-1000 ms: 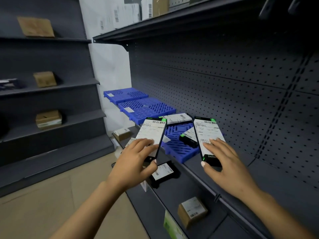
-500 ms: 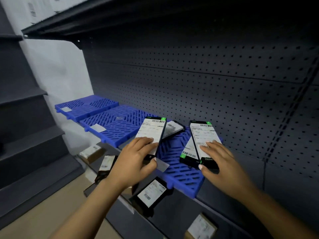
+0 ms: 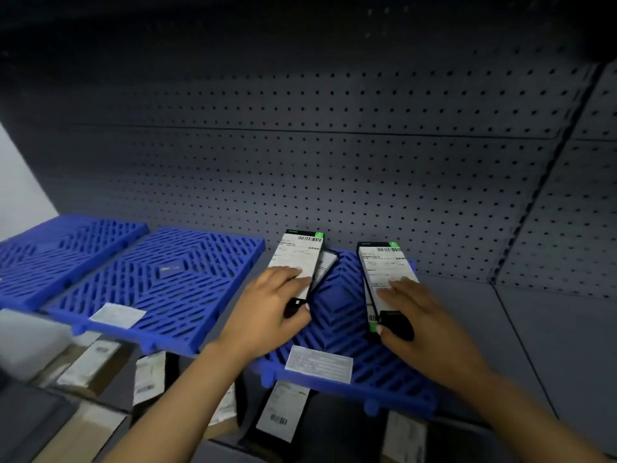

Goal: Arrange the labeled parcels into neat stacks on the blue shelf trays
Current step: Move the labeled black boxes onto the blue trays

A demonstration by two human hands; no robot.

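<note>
My left hand point(image 3: 270, 307) grips a flat black parcel with a white label point(image 3: 295, 259), holding it over the left side of the right-hand blue tray point(image 3: 334, 349). Another labeled parcel point(image 3: 325, 265) lies under it on the tray, mostly hidden. My right hand point(image 3: 420, 315) grips a second flat black labeled parcel point(image 3: 387, 272), which rests on top of another parcel point(image 3: 370, 312) at the tray's right side; only that lower parcel's edge shows.
Two more blue trays, the middle blue tray point(image 3: 160, 282) and the left blue tray point(image 3: 56, 248), lie on the shelf. A dark pegboard back wall point(image 3: 334, 145) stands behind. On the lower shelf are a black parcel point(image 3: 283, 409) and brown boxes point(image 3: 90, 365). Bare grey shelf point(image 3: 551, 345) lies to the right.
The view has swung right and closer to the shelf. Both hands have carried their parcels forward over the right-hand tray, the right one settling onto the parcel lying there.
</note>
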